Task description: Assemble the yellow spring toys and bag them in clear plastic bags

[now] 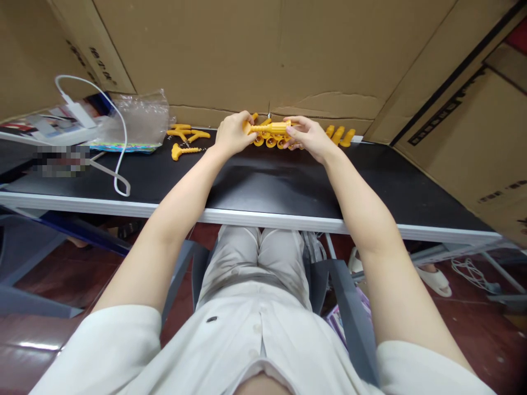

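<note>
Corrugated cardboard sheets point(230, 49) wall in a matte black table point(267, 186) with a pale metal edge; the frame cuts off its ends. A crinkled clear plastic bag point(140, 118) partly hides flat items at far left. A white cable point(119, 142) loops beside it. Both forearms reach straight forward. The left hand point(233, 134) and right hand point(308, 137) each pinch one end of a ribbed yellow plastic rod point(272, 128), held level above the table's far edge, its tips hidden by fingers. The small yellow cups point(272, 142) beneath are indistinct; tapered caps point(340, 135) and hooked pieces point(185, 151) flank them.
</note>
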`<action>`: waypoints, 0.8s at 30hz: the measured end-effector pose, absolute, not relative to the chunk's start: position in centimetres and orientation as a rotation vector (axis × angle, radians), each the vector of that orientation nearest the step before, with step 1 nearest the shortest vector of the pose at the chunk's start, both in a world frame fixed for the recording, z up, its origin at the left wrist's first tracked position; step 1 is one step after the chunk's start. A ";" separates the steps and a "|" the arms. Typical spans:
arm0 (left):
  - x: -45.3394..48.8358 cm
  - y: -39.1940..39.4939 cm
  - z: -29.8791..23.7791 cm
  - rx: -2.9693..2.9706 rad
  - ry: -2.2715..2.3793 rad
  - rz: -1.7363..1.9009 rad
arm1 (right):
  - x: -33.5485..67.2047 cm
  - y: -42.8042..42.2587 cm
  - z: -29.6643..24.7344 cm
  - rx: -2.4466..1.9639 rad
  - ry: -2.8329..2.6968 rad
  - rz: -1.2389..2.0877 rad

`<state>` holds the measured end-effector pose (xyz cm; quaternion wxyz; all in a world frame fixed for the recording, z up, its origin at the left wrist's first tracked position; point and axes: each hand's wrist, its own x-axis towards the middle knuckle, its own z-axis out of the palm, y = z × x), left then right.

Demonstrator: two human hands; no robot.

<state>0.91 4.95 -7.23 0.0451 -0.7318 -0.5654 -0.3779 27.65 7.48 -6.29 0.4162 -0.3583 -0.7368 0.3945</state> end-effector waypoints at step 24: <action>1.2 5.2 -7.7 -2.241 -1.726 -1.091 | 25.4 5.2 -5.5 -1.030 -1.632 0.924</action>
